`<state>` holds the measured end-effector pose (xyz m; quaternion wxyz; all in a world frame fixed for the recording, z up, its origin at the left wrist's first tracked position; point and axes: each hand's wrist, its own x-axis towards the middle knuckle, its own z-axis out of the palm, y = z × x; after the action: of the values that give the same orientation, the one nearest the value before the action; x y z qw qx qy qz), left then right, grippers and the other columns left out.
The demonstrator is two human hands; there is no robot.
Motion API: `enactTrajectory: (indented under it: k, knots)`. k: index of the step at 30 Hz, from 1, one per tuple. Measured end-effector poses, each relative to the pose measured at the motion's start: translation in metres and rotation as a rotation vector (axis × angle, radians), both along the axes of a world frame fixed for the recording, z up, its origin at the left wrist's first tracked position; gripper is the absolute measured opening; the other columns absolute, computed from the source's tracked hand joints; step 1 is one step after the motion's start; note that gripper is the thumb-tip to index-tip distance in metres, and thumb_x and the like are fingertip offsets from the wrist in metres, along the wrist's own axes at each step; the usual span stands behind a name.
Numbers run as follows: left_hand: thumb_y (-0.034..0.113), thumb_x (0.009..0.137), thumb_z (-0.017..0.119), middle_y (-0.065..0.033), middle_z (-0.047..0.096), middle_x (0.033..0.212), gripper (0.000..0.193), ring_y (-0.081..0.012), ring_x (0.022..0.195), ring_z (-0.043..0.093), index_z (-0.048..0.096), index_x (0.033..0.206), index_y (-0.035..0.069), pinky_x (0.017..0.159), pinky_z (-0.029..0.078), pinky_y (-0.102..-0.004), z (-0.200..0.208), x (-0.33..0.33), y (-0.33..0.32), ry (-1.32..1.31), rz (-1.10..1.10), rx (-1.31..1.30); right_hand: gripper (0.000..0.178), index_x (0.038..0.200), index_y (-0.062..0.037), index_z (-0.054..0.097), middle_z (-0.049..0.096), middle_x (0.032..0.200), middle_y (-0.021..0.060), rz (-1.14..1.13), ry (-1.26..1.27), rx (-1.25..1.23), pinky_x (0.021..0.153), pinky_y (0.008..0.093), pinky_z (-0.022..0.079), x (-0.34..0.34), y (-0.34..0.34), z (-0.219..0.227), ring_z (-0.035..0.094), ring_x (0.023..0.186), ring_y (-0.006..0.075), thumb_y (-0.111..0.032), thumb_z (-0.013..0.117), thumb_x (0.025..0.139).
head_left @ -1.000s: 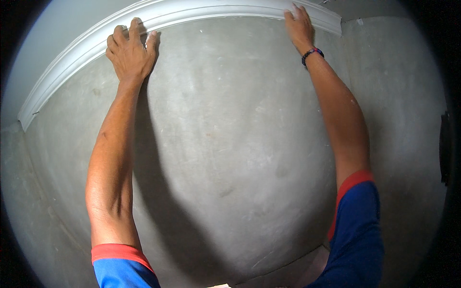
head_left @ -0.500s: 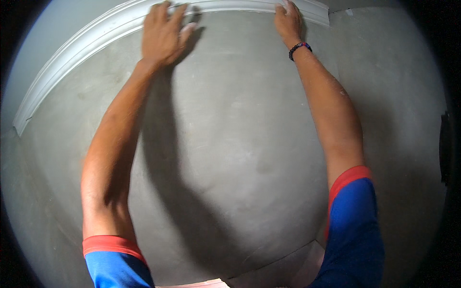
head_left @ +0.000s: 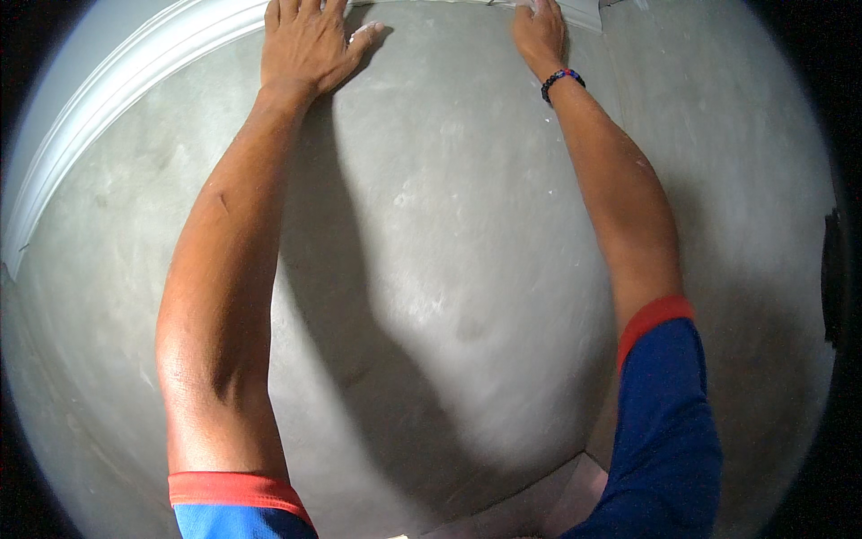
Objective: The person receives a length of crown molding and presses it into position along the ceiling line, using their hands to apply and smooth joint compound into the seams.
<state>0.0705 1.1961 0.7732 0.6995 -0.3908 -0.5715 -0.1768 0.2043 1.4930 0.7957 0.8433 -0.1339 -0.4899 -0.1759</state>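
A grey wall [head_left: 449,189] is filling most of my feed. Along its top edge a white cornice [head_left: 103,106] is running under the pale ceiling [head_left: 108,36], bending down toward the wall's left edge in my fisheye lens and ending near its top right corner. The left forearm [head_left: 220,242] and the right forearm [head_left: 620,180] are reaching up toward that top edge.

The left hand [head_left: 310,45] is lying palm to the cornice's lower edge, fingers pointing up, thumb spreading sideways over bare wall, its tip showing white residue. The right hand [head_left: 540,40], smaller in my view, is reaching near the cornice's right end; my frame is cropping its fingertips, so I cannot tell whether they are pressing flat or pinching. A dark beaded bracelet [head_left: 561,75] is circling that wrist.

I am judging this step to be pressing and steadying the cornice. The next move, as I am reading it, is calling for even pressure from both hands, with neither end lifting or sliding.
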Motion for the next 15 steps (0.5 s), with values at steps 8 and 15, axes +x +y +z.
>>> enactTrajectory:
  k: [8, 15]
  knots:
    - [0.058, 0.094, 0.046, -0.0216, 0.027, 0.154, 0.083, -0.04, 0.145, 0.018, 0.023, 0.153, 0.005, 0.12, 0.016, -0.051, -0.004, -0.003, 0.0, -0.027, 0.055, -0.025, 0.05, 0.136, 0.0023, 0.048, 0.05, 0.139, 0.0246, 0.202, 0.03, -0.241, 0.113, 0.0434, 0.032, 0.018, -0.002, -0.001, 0.043, 0.132, 0.038, -0.026, 0.049, 0.095]
    - [0.057, 0.093, 0.047, -0.0224, 0.027, 0.154, 0.083, -0.0407, 0.145, 0.018, 0.025, 0.152, 0.004, 0.12, 0.015, -0.0514, 0.003, -0.014, 0.004, -0.016, 0.08, -0.023, 0.056, 0.136, 0.0019, 0.049, 0.048, 0.143, 0.0232, 0.434, -0.098, -0.39, 0.112, 0.0429, 0.033, 0.051, 0.0, 0.001, 0.043, 0.134, 0.0361, -0.036, 0.052, 0.095]
